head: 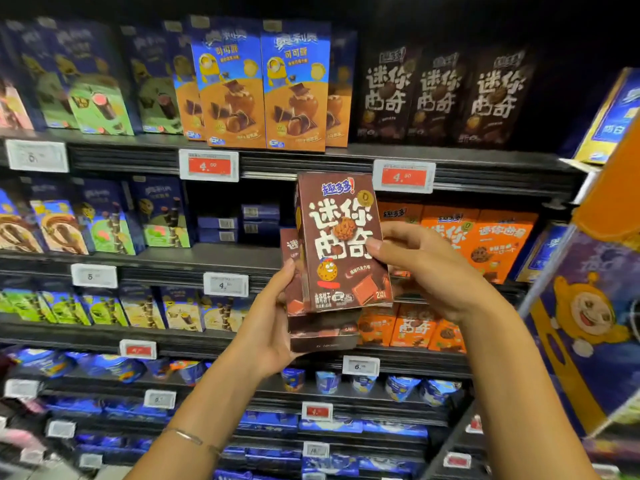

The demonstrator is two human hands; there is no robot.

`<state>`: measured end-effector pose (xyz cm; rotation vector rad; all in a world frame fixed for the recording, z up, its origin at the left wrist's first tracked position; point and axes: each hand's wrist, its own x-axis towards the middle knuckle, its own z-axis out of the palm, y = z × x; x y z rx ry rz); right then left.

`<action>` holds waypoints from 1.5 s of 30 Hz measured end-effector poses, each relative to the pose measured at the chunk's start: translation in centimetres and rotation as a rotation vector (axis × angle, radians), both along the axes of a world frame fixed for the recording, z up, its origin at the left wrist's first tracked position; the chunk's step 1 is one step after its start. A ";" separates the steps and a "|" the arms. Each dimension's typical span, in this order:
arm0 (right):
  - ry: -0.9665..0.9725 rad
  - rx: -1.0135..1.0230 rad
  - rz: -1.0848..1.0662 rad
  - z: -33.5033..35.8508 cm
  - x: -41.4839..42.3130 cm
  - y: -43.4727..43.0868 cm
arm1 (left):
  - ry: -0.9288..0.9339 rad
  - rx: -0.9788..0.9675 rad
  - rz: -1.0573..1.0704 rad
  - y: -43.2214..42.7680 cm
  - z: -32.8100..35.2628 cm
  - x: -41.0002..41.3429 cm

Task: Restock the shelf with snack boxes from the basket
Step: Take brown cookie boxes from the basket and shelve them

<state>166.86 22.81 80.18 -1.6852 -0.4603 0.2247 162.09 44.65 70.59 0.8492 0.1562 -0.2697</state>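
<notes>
Currently, the front box [341,244], a tall rectangular carton of glossy brown printed card with sharp folded edges, stands upright with a slight tilt between the two hands, held in the air in front of the shelf [311,157]. The left hand [273,320] is curled round the stack from the left and from below: its thumb lies along the lower left edge of the front box, and its fingers are hidden behind the cartons. The right hand [426,268] pinches the right edge of the front box, with the thumb pressed flat on the printed face and the fingers out of sight behind the carton. The left hand also carries two more cartons of the same brown card. A second box [290,247] shows as a narrow strip just behind the front box on the left-hand side, and a third box [322,332] lies on its side beneath, resting against the left hand. Just above the right hand, a red price label [403,176] in a white plastic frame sits on the dark ridged shelf edge. Behind the right hand, orange cartons [498,244] stand in a row. Well above both hands, dark brown cartons [440,95] with the same print stand upright side by side. A thin metal bracelet [188,436] circles the left wrist.
</notes>
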 end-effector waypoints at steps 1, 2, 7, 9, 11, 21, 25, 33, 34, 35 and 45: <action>-0.032 0.020 -0.008 0.6 0.1 -0.2 | 0.002 0.010 -0.006 0.0 0.2 0.1; -0.063 0.036 -0.023 1.3 0.2 -0.4 | 0.001 0.022 -0.014 -0.1 0.4 0.3; -0.207 0.167 -0.155 5.3 2.1 -1.5 | -0.015 0.061 -0.020 -0.2 2.0 1.0; -0.268 0.187 -0.245 6.8 3.1 -2.2 | -0.018 0.051 -0.021 -0.3 2.4 1.2; -0.307 0.197 -0.333 8.0 4.3 -2.9 | -0.011 0.047 -0.020 -0.5 2.7 1.4; -0.433 0.032 -0.659 11.1 11.9 -4.4 | 0.017 0.053 0.026 -1.4 3.3 1.5; -0.439 -0.043 -0.719 10.8 14.1 -5.3 | 0.000 0.071 0.011 -1.5 3.5 1.6; -0.469 -0.270 -0.914 11.0 16.4 -4.8 | -0.006 0.077 -0.042 -1.8 3.2 1.9; -0.478 -0.293 -0.926 11.0 16.5 -4.6 | -0.011 0.081 -0.040 -1.8 3.2 1.9; -0.490 -0.311 -0.934 11.0 16.6 -4.5 | -0.018 0.087 -0.039 -1.9 3.3 1.9; -0.507 -0.390 -0.979 10.8 18.8 -6.1 | 0.005 0.109 0.057 -1.6 3.2 1.6</action>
